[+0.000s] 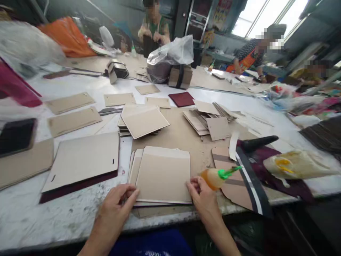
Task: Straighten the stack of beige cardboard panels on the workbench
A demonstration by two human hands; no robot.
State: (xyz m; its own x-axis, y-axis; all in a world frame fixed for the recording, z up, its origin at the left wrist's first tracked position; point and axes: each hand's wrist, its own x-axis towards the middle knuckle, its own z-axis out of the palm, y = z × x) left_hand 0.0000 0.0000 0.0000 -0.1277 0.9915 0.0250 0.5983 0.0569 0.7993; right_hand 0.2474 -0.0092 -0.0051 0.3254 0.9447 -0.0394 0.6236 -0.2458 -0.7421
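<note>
From the head-worn view, two bare hands work at the near edge of a cluttered white desk (pixel 23 224). The left hand (pixel 117 204) and right hand (pixel 204 195) are both narrow, thumb and fingers closed on opposite side edges of a beige top panel (pixel 165 174), which lies flat between them on other unevenly aligned panels (pixel 135 165). Because those lower sheets stick out at the left, lifting or sliding the top one could drag them askew. A glue-like bottle (pixel 213 178) with a green nozzle (pixel 227 173) leans just beside the right hand's knuckles; whether they touch is unclear. A sideways swing of that hand could knock it, and any leak might stain the panels or the pinkish piece (pixel 234 185) nearby. Behind, a skewed pile (pixel 145 122) has its uppermost sheet overhanging, so a forward bump might topple it. Pulling toward the body risks tipping panels off the desk.
</note>
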